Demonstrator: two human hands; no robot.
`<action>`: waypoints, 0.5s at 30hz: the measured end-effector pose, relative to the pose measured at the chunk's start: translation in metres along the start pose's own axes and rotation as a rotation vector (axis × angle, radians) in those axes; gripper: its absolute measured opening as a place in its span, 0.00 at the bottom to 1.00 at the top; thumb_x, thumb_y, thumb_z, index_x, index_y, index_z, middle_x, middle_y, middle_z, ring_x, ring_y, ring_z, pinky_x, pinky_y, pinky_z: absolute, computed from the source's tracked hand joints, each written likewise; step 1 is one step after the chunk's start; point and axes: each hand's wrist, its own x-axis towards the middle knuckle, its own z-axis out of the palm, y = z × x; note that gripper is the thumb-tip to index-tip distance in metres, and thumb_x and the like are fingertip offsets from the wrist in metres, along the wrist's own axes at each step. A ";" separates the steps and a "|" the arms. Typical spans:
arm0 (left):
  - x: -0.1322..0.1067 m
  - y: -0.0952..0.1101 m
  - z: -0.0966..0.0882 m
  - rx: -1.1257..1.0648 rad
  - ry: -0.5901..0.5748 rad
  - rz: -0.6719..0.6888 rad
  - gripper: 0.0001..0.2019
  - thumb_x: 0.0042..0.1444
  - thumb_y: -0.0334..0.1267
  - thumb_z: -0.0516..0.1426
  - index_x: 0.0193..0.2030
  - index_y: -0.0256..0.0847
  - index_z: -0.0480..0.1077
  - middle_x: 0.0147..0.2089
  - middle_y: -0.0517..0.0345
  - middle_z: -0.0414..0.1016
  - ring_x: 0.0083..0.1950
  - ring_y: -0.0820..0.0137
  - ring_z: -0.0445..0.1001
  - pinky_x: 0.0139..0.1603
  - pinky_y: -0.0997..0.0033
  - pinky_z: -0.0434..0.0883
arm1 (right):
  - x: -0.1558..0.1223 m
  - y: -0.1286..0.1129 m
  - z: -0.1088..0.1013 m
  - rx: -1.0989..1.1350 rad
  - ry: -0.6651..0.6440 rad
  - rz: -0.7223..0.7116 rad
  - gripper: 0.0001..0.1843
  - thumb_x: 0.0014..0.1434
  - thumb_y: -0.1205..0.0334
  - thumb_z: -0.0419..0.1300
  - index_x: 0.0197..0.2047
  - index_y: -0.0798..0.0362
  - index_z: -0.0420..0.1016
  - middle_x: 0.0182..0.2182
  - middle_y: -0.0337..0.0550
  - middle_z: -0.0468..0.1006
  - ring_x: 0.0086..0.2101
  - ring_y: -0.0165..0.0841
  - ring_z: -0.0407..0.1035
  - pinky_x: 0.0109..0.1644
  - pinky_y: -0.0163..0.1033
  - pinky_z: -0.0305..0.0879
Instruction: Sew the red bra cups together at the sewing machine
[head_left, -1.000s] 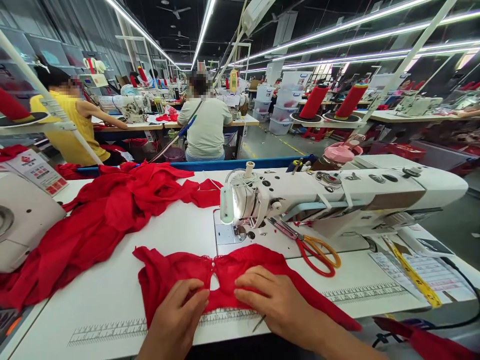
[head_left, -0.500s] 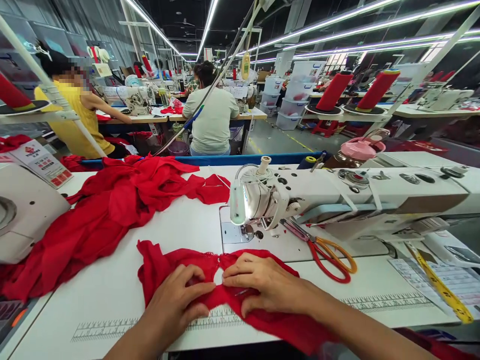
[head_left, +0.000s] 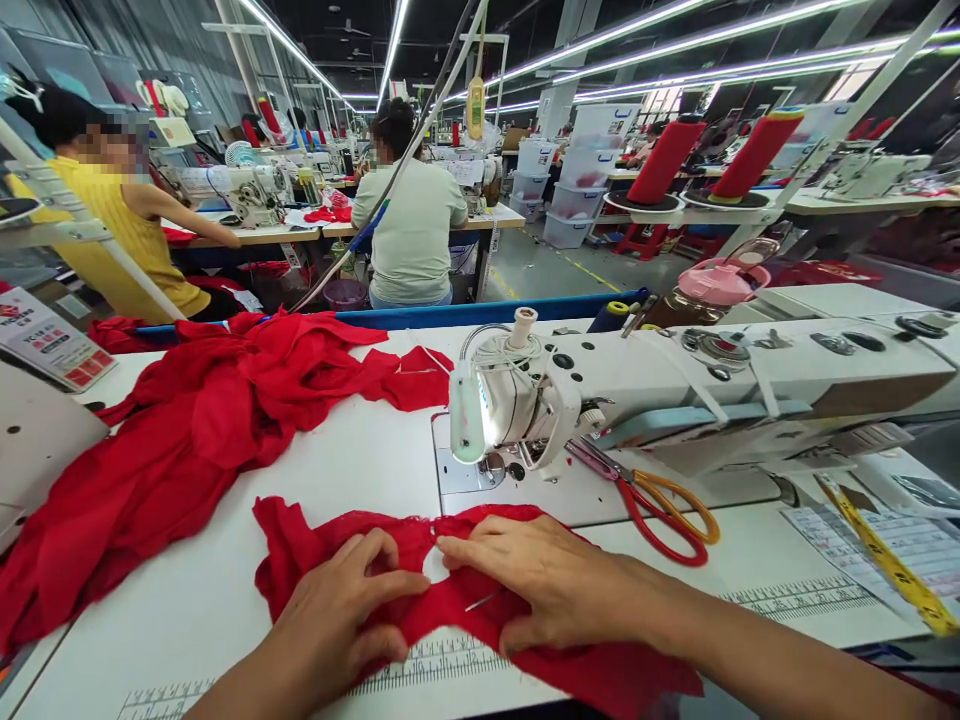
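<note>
A piece of red fabric [head_left: 442,605] lies on the white table in front of me, with a small gap near its middle where the white top shows. My left hand [head_left: 352,600] rests on its left part, index finger stretched out and thumb apart. On the right part lies my right hand [head_left: 547,580], fingers stretched towards the gap and thumb spread. Both hands press the fabric from above. A thin pale line shows on the cloth beside the right hand; I cannot tell what it is. Beyond stands a sewing machine [head_left: 517,395], its needle area apart from the fabric.
Scissors [head_left: 667,515] with red and orange handles lie by the machine bed. A heap of red cloth [head_left: 217,410] covers the table's left side. A yellow tape measure [head_left: 889,555] and papers lie right. A pink-lidded container [head_left: 724,280] stands behind. Two people sit at machines ahead.
The view has turned slightly. My right index finger has moved to the upper edge of the gap, and the thumb sits further from it. The left hand has hardly changed.
</note>
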 end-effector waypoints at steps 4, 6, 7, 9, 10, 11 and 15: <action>0.004 0.000 -0.007 0.011 -0.065 -0.003 0.25 0.55 0.44 0.68 0.59 0.68 0.71 0.55 0.59 0.67 0.52 0.59 0.72 0.44 0.63 0.71 | -0.001 0.002 -0.004 -0.007 -0.032 -0.016 0.42 0.58 0.58 0.65 0.72 0.47 0.54 0.58 0.50 0.72 0.55 0.46 0.67 0.50 0.45 0.64; 0.004 -0.002 -0.009 0.019 -0.080 0.005 0.27 0.53 0.47 0.69 0.59 0.68 0.71 0.55 0.59 0.66 0.52 0.59 0.72 0.45 0.62 0.71 | -0.002 0.004 -0.002 0.007 -0.032 -0.027 0.43 0.57 0.58 0.66 0.72 0.45 0.54 0.60 0.49 0.71 0.57 0.46 0.66 0.52 0.44 0.63; 0.004 -0.003 -0.010 0.021 -0.083 0.010 0.27 0.52 0.48 0.70 0.59 0.69 0.71 0.55 0.59 0.66 0.52 0.59 0.72 0.45 0.62 0.71 | -0.002 0.006 -0.001 0.016 -0.029 -0.034 0.44 0.56 0.58 0.67 0.72 0.45 0.53 0.61 0.49 0.71 0.57 0.45 0.65 0.52 0.44 0.62; 0.004 -0.005 -0.009 0.029 -0.071 0.020 0.29 0.50 0.50 0.70 0.59 0.69 0.70 0.54 0.60 0.65 0.50 0.60 0.72 0.45 0.62 0.71 | -0.003 0.009 0.000 0.038 -0.027 -0.043 0.47 0.54 0.58 0.69 0.73 0.43 0.52 0.61 0.47 0.70 0.58 0.45 0.64 0.53 0.44 0.61; 0.004 -0.006 -0.009 0.035 -0.060 0.024 0.30 0.49 0.51 0.71 0.59 0.70 0.70 0.54 0.60 0.65 0.49 0.61 0.72 0.44 0.62 0.71 | -0.004 0.010 0.000 0.049 -0.030 -0.045 0.48 0.54 0.57 0.69 0.73 0.42 0.52 0.61 0.47 0.70 0.58 0.45 0.64 0.53 0.44 0.61; 0.004 -0.007 -0.008 0.041 -0.049 0.028 0.31 0.48 0.51 0.71 0.59 0.70 0.70 0.54 0.60 0.65 0.49 0.61 0.72 0.44 0.62 0.71 | -0.004 0.011 -0.001 0.059 -0.034 -0.044 0.48 0.54 0.56 0.69 0.73 0.42 0.52 0.62 0.46 0.69 0.58 0.45 0.64 0.54 0.44 0.61; 0.004 -0.009 -0.008 0.039 -0.051 0.041 0.29 0.50 0.55 0.69 0.60 0.70 0.70 0.53 0.60 0.65 0.49 0.61 0.72 0.43 0.63 0.72 | -0.005 0.013 -0.005 0.076 -0.075 -0.032 0.47 0.55 0.55 0.69 0.73 0.43 0.53 0.62 0.49 0.69 0.59 0.47 0.64 0.57 0.47 0.60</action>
